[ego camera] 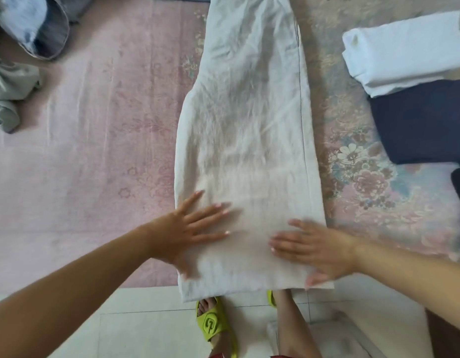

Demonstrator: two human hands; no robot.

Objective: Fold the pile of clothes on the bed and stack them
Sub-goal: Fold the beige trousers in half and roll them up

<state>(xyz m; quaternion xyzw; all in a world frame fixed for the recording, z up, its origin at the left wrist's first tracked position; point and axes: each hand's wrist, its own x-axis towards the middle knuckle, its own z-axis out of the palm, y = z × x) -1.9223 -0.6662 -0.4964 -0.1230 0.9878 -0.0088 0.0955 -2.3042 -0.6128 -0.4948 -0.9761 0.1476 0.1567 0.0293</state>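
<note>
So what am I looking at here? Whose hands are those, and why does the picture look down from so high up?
A person wears a camera on their head, so you see what they see when they look down. The left hand and right hand lie flat with straight fingers on a long cream garment, pressing it smooth on the pink bed cover. They hold nothing. On the right are clothes already folded: a white piece resting on a dark blue one. At the top left is a heap of grey and blue clothes not folded yet. Below, on the floor, you see a green slipper.
</note>
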